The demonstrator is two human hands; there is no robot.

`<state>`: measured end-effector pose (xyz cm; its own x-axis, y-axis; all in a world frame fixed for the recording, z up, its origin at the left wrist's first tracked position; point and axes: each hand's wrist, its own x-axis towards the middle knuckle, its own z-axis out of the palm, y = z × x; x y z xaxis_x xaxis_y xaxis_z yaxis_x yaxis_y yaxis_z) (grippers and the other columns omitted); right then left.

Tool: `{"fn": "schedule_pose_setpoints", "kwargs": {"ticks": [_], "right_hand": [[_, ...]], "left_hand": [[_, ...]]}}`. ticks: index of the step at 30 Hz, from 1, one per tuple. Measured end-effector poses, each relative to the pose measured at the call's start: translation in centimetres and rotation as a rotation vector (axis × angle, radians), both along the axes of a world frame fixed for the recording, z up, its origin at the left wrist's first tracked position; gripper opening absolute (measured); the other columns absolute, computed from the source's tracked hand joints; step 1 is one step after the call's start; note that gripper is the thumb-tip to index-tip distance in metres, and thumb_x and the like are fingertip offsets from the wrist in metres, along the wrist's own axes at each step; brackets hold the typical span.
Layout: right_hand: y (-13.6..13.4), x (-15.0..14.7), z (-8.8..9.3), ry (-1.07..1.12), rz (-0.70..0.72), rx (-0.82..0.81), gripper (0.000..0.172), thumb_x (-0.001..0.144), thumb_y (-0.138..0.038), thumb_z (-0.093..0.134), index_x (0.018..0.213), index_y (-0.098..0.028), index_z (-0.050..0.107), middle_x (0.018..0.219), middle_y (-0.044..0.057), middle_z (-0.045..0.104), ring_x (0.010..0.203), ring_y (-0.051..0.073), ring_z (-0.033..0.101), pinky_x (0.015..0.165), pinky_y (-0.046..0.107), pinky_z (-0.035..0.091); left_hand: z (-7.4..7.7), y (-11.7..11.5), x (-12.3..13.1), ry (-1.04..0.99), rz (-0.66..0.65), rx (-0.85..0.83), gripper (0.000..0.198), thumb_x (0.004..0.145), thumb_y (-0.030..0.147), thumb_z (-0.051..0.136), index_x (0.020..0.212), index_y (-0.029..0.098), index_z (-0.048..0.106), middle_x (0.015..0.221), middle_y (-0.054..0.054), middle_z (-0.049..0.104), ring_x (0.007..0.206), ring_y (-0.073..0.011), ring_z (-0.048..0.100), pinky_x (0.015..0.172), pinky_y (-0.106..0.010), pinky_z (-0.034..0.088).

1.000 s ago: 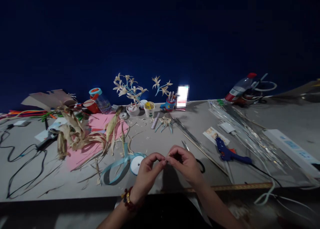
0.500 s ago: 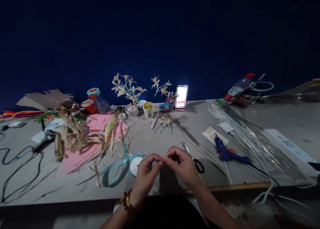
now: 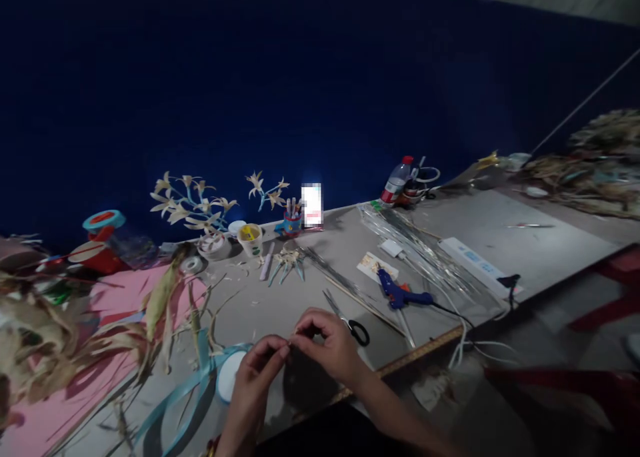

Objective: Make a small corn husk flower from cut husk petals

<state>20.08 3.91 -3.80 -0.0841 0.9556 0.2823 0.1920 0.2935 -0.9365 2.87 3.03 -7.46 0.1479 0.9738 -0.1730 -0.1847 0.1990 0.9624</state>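
Note:
My left hand (image 3: 259, 375) and my right hand (image 3: 327, 346) meet fingertip to fingertip above the table's front part. Both are closed in a pinch, and whatever lies between the fingers is too small to make out. Beside my left hand is a white spool (image 3: 229, 377) with light blue ribbon (image 3: 193, 394) trailing from it. Black-handled scissors (image 3: 359, 332) lie just beyond my right hand. Farther back rest several small pale flowers with blue stems (image 3: 289, 262). Finished-looking husk flowers on blue branches (image 3: 187, 204) stand at the back.
A blue glue gun (image 3: 400, 292) lies on the right, near wire bundles (image 3: 410, 244) and a white power strip (image 3: 473, 264). Corn husks (image 3: 65, 337) cover pink paper (image 3: 123, 294) on the left. A paper cup (image 3: 250, 240), a lit phone (image 3: 312, 205) and a bottle (image 3: 397, 180) stand behind.
The view has turned to the right and tilted, so more of the table's right end shows. My hands stay pinched together over the same part of the table.

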Motion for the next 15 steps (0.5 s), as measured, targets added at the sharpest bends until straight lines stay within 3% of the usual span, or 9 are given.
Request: {"fn": "schedule_pose_setpoints", "kwargs": {"ticks": [6,15], "right_hand": [[-0.1,0.8,-0.5,0.018,0.027,-0.029,0.015,0.084,-0.029,0.071,0.074,-0.02,0.065,0.071,-0.001,0.062,0.066,0.014,0.057,0.062,0.025,0.044],[0.3,0.7,-1.0,0.052,0.07,-0.067,0.016,0.086,-0.03,0.069,0.074,-0.02,0.065,0.07,-0.001,0.061,0.066,0.015,0.056,0.061,0.025,0.043]], "left_hand": [[0.3,0.0,0.3,0.022,-0.078,0.009,0.024,0.08,0.041,0.076,0.076,0.018,0.07,0.07,0.0,0.062,0.073,-0.0159,0.054,0.07,-0.024,0.044],[2.4,0.3,0.9,-0.082,-0.057,-0.038,0.02,0.075,0.035,0.08,0.08,0.018,0.072,0.074,-0.002,0.067,0.073,-0.016,0.058,0.072,-0.026,0.046]]}}
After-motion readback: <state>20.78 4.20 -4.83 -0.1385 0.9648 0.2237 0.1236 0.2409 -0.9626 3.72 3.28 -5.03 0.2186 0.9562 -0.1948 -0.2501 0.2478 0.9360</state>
